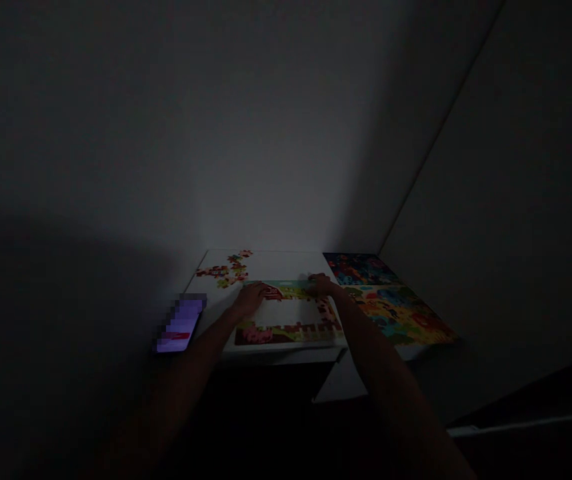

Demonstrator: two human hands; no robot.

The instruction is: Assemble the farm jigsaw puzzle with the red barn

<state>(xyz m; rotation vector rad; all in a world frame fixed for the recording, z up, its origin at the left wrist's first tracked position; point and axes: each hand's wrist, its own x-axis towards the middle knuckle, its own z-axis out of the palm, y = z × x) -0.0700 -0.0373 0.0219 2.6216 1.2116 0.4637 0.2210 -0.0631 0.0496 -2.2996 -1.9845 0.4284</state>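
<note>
A partly assembled jigsaw puzzle [296, 333] lies on the white tabletop [286, 263], its frame surrounding a bare middle. The left hand [252, 297] lies palm-down at its far left corner, the right hand [321, 285] at its far right; I cannot tell whether either grips a piece. Left of the puzzle are jigsaw pieces [221, 271] and a lit smartphone [181, 327]; right of it, a dark-blue picture [361, 269] and a yellow-green animal picture [401, 313].

Likely a home: jigsaw puzzle [291, 332] on white table [286, 263] by plain wall [266, 133]
</note>
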